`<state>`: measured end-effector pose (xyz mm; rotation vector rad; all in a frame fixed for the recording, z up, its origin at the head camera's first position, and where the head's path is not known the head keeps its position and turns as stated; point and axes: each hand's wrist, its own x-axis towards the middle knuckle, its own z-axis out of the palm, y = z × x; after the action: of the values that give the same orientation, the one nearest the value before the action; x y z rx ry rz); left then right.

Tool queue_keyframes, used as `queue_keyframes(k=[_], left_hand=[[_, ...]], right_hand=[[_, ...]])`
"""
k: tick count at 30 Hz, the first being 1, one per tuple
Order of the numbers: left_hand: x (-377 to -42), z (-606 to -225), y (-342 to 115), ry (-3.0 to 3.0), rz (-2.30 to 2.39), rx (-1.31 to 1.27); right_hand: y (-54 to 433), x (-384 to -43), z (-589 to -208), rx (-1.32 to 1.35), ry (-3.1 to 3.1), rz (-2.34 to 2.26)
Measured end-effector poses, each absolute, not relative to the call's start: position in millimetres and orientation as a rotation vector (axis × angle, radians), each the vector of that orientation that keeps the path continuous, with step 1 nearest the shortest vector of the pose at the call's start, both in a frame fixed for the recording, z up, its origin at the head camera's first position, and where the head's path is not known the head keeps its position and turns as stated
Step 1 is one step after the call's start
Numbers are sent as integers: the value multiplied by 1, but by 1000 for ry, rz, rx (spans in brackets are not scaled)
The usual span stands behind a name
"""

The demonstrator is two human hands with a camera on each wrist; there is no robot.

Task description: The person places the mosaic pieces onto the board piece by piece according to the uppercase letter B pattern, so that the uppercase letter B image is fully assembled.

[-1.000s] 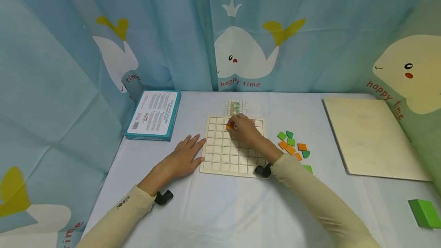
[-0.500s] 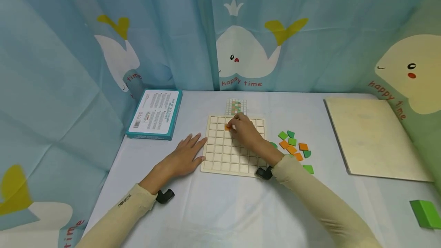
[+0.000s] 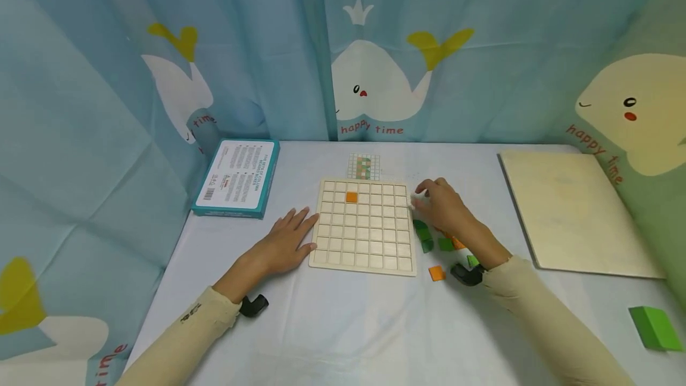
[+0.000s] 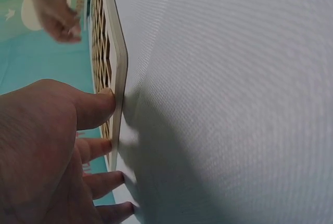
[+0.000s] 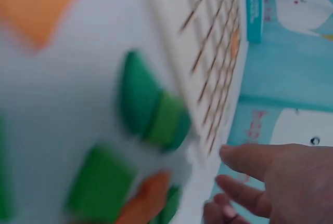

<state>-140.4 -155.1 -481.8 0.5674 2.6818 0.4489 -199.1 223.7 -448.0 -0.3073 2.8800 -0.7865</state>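
A wooden grid board (image 3: pixel 370 234) lies in the middle of the white table, with a single orange square tile (image 3: pixel 351 197) in a cell of its second row. My left hand (image 3: pixel 286 246) rests at the board's left side, thumb and fingertips against the rim (image 4: pixel 120 73), fingers spread. Above the board's right edge, my right hand (image 3: pixel 443 204) has loosely bent fingers and holds nothing. Beneath it are loose green tiles (image 3: pixel 423 234) and orange tiles, partly covered by the hand and wrist. Blurred in the right wrist view are a dark green rounded tile (image 5: pixel 138 94) and a green square tile (image 5: pixel 101 182).
Behind the board lies a small printed pattern card (image 3: pixel 364 167). A teal box (image 3: pixel 236 177) sits at the back left, a large pale wooden panel (image 3: pixel 579 213) at the right. Another orange tile (image 3: pixel 436 273) lies nearer the front; a green block (image 3: pixel 655 329) stands far right.
My right hand has let go of the orange tile, which now lies in the board's cell, and has moved right to over the loose tiles. The left hand has stayed put.
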Motion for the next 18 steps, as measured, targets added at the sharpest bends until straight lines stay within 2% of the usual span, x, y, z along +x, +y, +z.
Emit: queue_keyframes(k=[3,7,18], left_hand=[[-140,-482,-154,2686,461,570],[-139,-483,-156,2696,472,562],[-138,-482,-157,2686,500,594]], right_hand=[[241,-193,-449,-172,2854,-692],[251,-189,-452,-124,2879,-633],[263,-208,-472,-270,2901,-729]])
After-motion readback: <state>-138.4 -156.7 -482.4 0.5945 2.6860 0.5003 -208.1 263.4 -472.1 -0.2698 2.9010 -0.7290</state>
